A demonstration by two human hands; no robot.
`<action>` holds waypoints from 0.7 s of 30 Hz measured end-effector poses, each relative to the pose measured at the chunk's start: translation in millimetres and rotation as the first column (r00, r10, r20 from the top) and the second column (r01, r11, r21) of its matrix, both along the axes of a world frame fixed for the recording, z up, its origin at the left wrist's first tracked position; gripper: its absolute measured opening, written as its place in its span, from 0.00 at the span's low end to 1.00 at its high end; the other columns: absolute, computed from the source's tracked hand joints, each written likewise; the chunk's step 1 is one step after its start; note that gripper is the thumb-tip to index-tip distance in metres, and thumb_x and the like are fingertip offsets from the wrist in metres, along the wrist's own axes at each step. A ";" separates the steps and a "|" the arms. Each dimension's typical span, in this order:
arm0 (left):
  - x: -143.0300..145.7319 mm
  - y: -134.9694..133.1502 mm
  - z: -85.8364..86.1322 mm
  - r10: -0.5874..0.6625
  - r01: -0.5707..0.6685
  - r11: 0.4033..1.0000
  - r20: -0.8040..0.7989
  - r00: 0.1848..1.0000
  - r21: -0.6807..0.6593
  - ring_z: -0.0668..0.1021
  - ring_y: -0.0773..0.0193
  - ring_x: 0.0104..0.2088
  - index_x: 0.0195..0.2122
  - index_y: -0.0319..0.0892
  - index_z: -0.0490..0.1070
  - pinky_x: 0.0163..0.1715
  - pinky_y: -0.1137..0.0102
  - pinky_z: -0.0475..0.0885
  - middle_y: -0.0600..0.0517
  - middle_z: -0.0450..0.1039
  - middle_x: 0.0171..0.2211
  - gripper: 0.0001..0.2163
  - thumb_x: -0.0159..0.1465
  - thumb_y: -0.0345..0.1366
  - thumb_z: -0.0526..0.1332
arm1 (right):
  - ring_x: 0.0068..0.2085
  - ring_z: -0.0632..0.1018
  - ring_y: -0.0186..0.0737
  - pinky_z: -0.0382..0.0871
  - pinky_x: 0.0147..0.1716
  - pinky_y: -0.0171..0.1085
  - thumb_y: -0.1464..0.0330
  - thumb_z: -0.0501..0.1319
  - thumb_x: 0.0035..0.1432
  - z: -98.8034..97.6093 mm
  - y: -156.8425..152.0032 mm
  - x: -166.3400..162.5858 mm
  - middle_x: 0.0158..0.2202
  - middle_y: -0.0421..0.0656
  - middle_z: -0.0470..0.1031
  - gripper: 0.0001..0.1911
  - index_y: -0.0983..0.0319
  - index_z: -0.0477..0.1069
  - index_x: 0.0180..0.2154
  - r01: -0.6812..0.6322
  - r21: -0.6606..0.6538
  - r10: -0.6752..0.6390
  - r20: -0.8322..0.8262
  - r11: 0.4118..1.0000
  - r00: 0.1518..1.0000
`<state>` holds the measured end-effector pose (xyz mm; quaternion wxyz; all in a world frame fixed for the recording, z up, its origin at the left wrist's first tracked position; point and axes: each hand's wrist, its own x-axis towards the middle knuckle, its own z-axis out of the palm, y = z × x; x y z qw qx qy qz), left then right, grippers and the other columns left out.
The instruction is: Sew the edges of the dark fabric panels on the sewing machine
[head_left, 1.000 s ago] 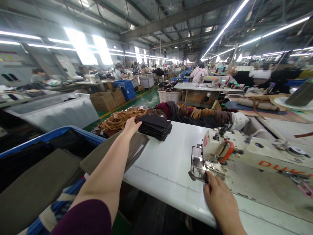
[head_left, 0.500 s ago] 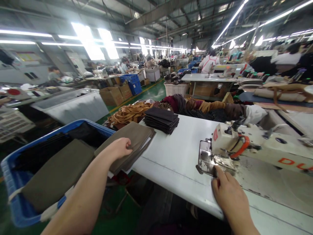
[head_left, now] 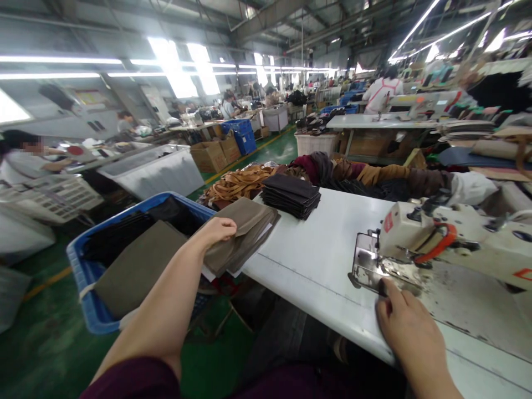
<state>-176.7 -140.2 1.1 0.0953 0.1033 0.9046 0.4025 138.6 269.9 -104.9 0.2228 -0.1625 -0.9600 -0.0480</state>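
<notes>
Pinching an olive panel with our left fingers, we haven't freed it from its stack; what our right fingers grip, we cannot tell.

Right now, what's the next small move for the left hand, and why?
Probably ease the left hand up and peel the top piece clear of the olive stack. Its fingers look closed on that piece, which is buckled beside them yet lies over the layers below. The right hand rests at the sewing machine, so it isn't helping there.
</notes>
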 end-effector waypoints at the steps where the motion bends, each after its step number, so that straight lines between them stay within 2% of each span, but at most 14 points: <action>1: -0.7 -3.4 0.8 0.049 -0.050 0.996 0.010 0.999 0.072 0.67 0.67 0.20 0.25 0.42 0.72 0.22 0.74 0.60 0.56 0.66 0.19 0.11 0.45 0.43 0.62 | 0.35 0.74 0.48 0.71 0.40 0.44 0.68 0.52 0.67 -0.2 0.6 0.0 0.34 0.48 0.71 0.23 0.69 0.69 0.59 0.003 -0.003 -0.003 0.003 1.000 1.000; 5: -1.1 -11.9 11.0 0.189 -0.192 0.931 0.041 0.981 0.310 0.71 0.65 0.23 0.29 0.42 0.69 0.24 0.73 0.66 0.54 0.69 0.22 0.15 0.45 0.47 0.62 | 0.36 0.74 0.48 0.71 0.41 0.45 0.67 0.53 0.66 -3.2 3.1 0.4 0.36 0.49 0.72 0.22 0.68 0.69 0.59 -0.005 -0.024 0.005 -0.001 1.000 1.000; 8: 7.7 -2.1 17.7 0.178 -0.198 0.893 0.086 0.980 0.405 0.75 0.60 0.28 0.30 0.41 0.70 0.27 0.70 0.71 0.51 0.72 0.25 0.16 0.45 0.47 0.62 | 0.38 0.75 0.48 0.71 0.43 0.45 0.67 0.53 0.67 -5.0 -3.9 0.1 0.37 0.49 0.73 0.21 0.67 0.70 0.57 -0.068 -0.093 0.063 -0.047 0.993 0.997; 10: 21.6 17.5 14.3 0.148 -0.179 0.872 0.103 0.984 0.455 0.76 0.60 0.30 0.32 0.40 0.72 0.29 0.70 0.72 0.50 0.74 0.28 0.16 0.45 0.45 0.63 | 0.39 0.75 0.48 0.72 0.44 0.45 0.66 0.53 0.68 -3.8 -16.3 -1.7 0.38 0.49 0.73 0.20 0.65 0.70 0.57 -0.142 -0.162 0.129 -0.087 0.976 0.988; 12: 43.6 47.4 1.9 0.122 -0.159 0.855 0.107 0.987 0.494 0.76 0.62 0.30 0.32 0.40 0.73 0.29 0.71 0.70 0.51 0.74 0.29 0.14 0.47 0.42 0.63 | 0.41 0.76 0.47 0.73 0.46 0.44 0.65 0.52 0.69 0.6 -33.4 -4.8 0.42 0.51 0.74 0.20 0.64 0.69 0.59 -0.235 -0.234 0.211 -0.122 0.943 0.970; 15: 88.9 102.2 -30.5 -0.003 -0.029 0.910 0.077 0.997 0.414 0.75 0.62 0.29 0.29 0.41 0.70 0.28 0.71 0.69 0.51 0.72 0.28 0.08 0.54 0.39 0.58 | 0.52 0.75 0.47 0.72 0.53 0.44 0.67 0.52 0.71 12.0 -59.1 -11.4 0.56 0.54 0.70 0.26 0.63 0.58 0.68 -0.356 -0.312 0.327 -0.143 0.881 0.934; 17: 121.6 135.7 -54.9 -0.088 0.073 0.929 0.025 0.996 0.364 0.77 0.60 0.37 0.27 0.42 0.70 0.37 0.69 0.73 0.49 0.75 0.35 0.04 0.55 0.35 0.58 | 0.56 0.74 0.45 0.72 0.55 0.44 0.71 0.51 0.70 19.8 -69.7 -16.0 0.65 0.53 0.62 0.30 0.57 0.53 0.71 -0.410 -0.316 0.394 -0.118 0.855 0.912; 18: 136.5 149.3 -65.6 -0.129 0.118 0.925 0.006 0.992 0.362 0.77 0.59 0.40 0.25 0.42 0.70 0.41 0.68 0.73 0.48 0.75 0.38 0.03 0.55 0.34 0.59 | 0.56 0.74 0.45 0.72 0.55 0.45 0.73 0.51 0.69 22.6 -72.0 -17.8 0.68 0.52 0.58 0.32 0.54 0.53 0.71 -0.434 -0.304 0.425 -0.098 0.848 0.900; 19: 149.4 159.9 -74.4 -0.216 0.217 0.910 -0.045 0.975 0.352 0.77 0.59 0.42 0.26 0.42 0.70 0.44 0.67 0.74 0.47 0.75 0.40 0.03 0.56 0.33 0.60 | 0.57 0.73 0.45 0.72 0.55 0.45 0.75 0.51 0.68 24.4 -72.3 -19.2 0.70 0.51 0.55 0.32 0.52 0.55 0.70 -0.456 -0.285 0.453 -0.080 0.843 0.888; 21: 166.4 171.2 -84.9 -0.349 0.384 0.871 -0.163 0.923 0.307 0.76 0.57 0.48 0.31 0.43 0.74 0.52 0.64 0.73 0.45 0.74 0.46 0.03 0.60 0.33 0.61 | 0.58 0.72 0.46 0.71 0.56 0.47 0.78 0.52 0.65 24.9 -67.4 -19.6 0.70 0.51 0.56 0.30 0.54 0.64 0.66 -0.493 -0.249 0.495 -0.059 0.834 0.867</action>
